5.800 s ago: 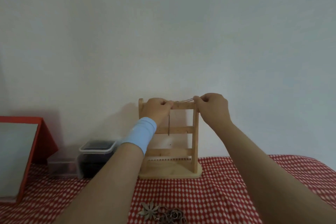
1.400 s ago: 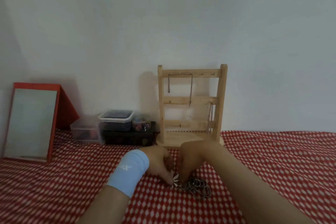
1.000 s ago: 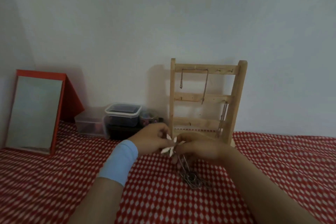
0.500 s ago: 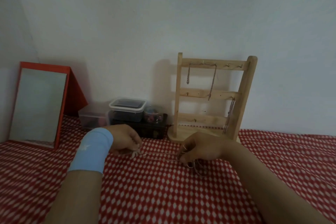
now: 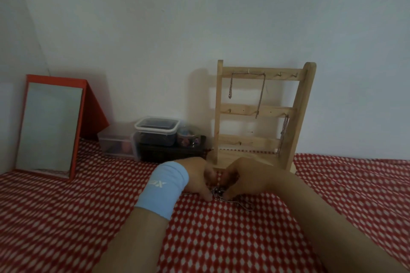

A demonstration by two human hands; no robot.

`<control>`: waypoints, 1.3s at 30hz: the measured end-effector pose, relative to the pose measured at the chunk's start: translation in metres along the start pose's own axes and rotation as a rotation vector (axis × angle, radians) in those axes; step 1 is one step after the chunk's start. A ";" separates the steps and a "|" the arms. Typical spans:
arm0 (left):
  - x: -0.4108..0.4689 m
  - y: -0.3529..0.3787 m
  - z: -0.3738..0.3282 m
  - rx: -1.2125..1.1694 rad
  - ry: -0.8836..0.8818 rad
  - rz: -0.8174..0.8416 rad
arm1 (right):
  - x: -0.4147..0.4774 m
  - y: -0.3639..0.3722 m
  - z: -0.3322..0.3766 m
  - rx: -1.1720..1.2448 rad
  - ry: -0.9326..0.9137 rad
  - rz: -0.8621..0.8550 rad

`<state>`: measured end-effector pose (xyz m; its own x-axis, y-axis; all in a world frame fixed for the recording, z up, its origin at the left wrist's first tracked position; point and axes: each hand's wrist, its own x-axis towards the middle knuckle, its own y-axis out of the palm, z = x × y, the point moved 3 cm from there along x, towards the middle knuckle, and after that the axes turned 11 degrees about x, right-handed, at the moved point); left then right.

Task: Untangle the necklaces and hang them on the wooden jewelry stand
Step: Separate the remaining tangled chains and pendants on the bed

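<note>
The wooden jewelry stand [image 5: 264, 109] stands against the wall. One chain [image 5: 247, 86] drapes over its top rail and another chain [image 5: 282, 134] hangs at the right of the middle rail. In front of its base, my left hand [image 5: 199, 180], with a light blue wristband, and my right hand [image 5: 241, 180] meet over a tangled bunch of necklaces [image 5: 224, 195] on the red checked cloth. Both hands pinch the bunch with curled fingertips. A loose stretch of chain trails right from under my right hand. The pendant is hidden.
An orange-framed mirror [image 5: 50, 126] leans at the left. Clear plastic boxes [image 5: 155, 132] and a dark case [image 5: 173, 153] sit between the mirror and the stand. The red checked cloth [image 5: 221, 239] covers the whole table.
My left hand, which had pulled a chain out to the left, has come back to meet my right hand. Both now pinch the bunch together in front of the stand.
</note>
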<state>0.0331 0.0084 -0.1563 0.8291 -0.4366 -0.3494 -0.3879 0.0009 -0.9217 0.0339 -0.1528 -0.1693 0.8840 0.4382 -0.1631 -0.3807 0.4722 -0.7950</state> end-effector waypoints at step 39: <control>0.003 -0.013 0.019 -0.435 0.079 -0.282 | 0.003 -0.009 -0.006 1.144 -0.014 -0.259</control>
<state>0.0480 0.0245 -0.1490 0.8990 -0.4327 -0.0682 -0.2991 -0.4926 -0.8172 0.0417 -0.1599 -0.1662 0.9704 0.2335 -0.0610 -0.2188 0.9579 0.1858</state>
